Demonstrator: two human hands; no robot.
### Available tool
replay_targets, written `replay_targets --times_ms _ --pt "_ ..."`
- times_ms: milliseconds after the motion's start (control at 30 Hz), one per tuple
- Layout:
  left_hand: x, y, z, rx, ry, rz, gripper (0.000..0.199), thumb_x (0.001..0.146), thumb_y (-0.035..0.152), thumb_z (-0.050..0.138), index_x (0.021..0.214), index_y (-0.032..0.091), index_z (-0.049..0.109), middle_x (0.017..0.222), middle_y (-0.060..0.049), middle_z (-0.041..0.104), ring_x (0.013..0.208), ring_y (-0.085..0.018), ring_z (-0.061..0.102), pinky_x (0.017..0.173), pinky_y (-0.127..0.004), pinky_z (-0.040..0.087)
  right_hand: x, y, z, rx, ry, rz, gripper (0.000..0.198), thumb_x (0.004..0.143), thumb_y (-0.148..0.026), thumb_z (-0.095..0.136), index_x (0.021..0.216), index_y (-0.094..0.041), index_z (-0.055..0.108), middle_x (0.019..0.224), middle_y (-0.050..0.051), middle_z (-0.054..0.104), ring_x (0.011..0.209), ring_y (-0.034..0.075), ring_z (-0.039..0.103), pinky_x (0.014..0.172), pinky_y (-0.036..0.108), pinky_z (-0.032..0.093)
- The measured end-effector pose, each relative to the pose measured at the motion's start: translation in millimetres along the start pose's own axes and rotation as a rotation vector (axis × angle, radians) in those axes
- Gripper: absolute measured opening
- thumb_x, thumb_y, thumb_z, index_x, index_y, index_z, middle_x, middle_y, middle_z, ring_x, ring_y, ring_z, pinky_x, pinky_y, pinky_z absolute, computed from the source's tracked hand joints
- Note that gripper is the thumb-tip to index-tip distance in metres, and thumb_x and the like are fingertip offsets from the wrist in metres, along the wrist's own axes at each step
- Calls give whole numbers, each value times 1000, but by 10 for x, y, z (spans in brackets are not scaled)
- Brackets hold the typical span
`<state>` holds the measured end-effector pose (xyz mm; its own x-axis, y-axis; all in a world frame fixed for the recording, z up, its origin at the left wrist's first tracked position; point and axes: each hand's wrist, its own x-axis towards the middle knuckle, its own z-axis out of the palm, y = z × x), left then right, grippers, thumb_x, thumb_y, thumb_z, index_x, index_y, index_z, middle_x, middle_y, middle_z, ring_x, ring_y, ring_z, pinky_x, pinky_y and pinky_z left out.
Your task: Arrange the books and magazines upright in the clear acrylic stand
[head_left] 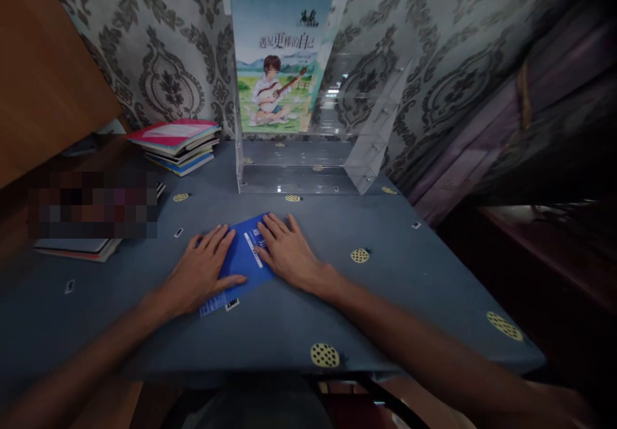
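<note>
A blue printed booklet or leaflet (243,258) with white lettering lies at a slant on the table, between and partly under my hands. My left hand (205,268) rests on its left part, fingers stretched out and thumb pointing right across it. Over its right edge lies my right hand (288,252), flat with the fingers pointing up and left. Neither hand grips anything. Parts of the blue item are hidden beneath both palms, so I cannot tell whether it has one sheet or several.
Behind my hands stands a clear acrylic rack (299,181) holding an illustrated book (274,69). Two stacks are on the left: books with a pink cover on top (176,133) and a partly blurred pile (91,246). The tablecloth (414,287) has pineapple prints; its edge drops off at right.
</note>
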<state>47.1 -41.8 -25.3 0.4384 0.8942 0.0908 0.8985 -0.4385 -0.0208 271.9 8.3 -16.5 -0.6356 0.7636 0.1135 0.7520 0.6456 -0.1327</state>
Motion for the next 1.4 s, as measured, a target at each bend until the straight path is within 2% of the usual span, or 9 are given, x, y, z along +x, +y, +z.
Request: replay_targets --times_ms 233,467,667,733,800,867,1000,1233,1400 --pt "275 -10 -290 32 -149 -107 93 85 73 58 152 12 39 141 -21 55 126 -39 53 98 -54 48 -177 -316 55 2 100 -208 26 99 -20 53 118 -9 67 127 16 67 125 29 58 114 50 40" --pt "440 -245 -282 -348 -154 -168 72 79 63 66 136 19 53 126 -16 65 112 -35 64 84 -42 53 -241 -267 41 180 217 -143 15 99 -26 53 101 -18 66 99 10 69 98 25 63 90 42 53" --pt "529 -358 -243 -941 0 -174 37 85 57 52 80 21 60 73 -1 64 71 -19 60 64 -27 48 -100 123 29 388 398 161 62 91 -34 62 147 -18 41 150 21 45 140 36 42 111 60 41" --pt "534 -339 -294 -1078 66 -217 40 84 60 54 76 21 56 66 2 57 62 -16 53 58 -25 45 -46 230 55 604 448 288 74 86 -38 67 150 -17 36 146 22 48 136 36 47 106 58 46" --pt "521 -306 -348 -1161 174 -278 42 82 62 56 77 21 56 66 2 56 61 -15 51 58 -25 44 5 278 90 964 428 367 69 84 -46 69 142 -18 45 117 15 64 102 30 66 80 45 60" --pt "499 -266 -386 -1190 288 -320 43 82 64 58 79 20 58 68 2 55 63 -15 52 59 -25 45 55 270 111 1352 364 395 57 79 -56 72 121 -20 58 82 3 63 63 18 61 48 29 51" --pt "470 -150 -442 -1178 497 -361 43 86 63 56 83 20 61 73 1 58 68 -16 55 61 -25 46 119 180 17 1746 377 359 57 64 -57 87 100 -20 63 71 -2 60 53 10 52 43 19 38" --pt "423 23 -380 -1105 729 -407 46 93 66 46 89 24 64 74 0 61 70 -19 60 64 -29 52 -63 70 -400 1122 479 40 34 91 -54 63 80 -23 68 70 0 62 62 16 57 59 28 48" --pt "332 -209 172 -978 607 -469 53 91 65 48 118 23 65 117 -11 72 123 -36 61 99 -51 54 -224 134 -233 759 442 -27 24 100 -36 49 90 -26 68 93 3 73 89 21 68 84 33 53"
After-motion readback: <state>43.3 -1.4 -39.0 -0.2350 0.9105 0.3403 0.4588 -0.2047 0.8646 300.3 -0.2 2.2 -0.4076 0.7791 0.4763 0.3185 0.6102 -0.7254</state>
